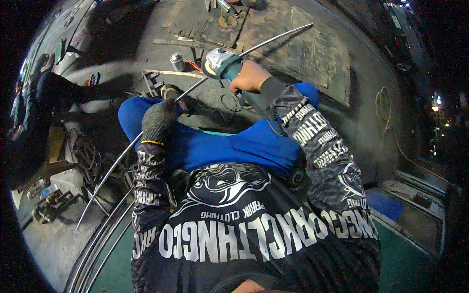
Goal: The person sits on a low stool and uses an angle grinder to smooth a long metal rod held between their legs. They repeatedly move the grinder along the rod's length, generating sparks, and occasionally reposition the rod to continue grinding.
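A long, thin metal rod (110, 172) slants across my lap from the lower left to the upper right. My left hand (160, 119), in a dark grey knit glove with a yellow cuff edge, is closed around it near my left knee. Bare-skinned, my right hand (251, 77) grips the body of a teal angle grinder (229, 66) with a silver head. The grinder's pale disc (211, 66) is over the middle of the rod. Whether disc and rod touch, I cannot tell. Beyond the grinder, the rod's far end reaches over a wooden board (312, 61).
A metal can (177, 62) stands just past my left knee. Farther off lies a round disc (227, 22) on the boards. At the left are another person's dark-clothed leg (53, 93), tangled cables (85, 151) and metal parts (51, 202). Several metal bars (100, 244) lie beside my left arm.
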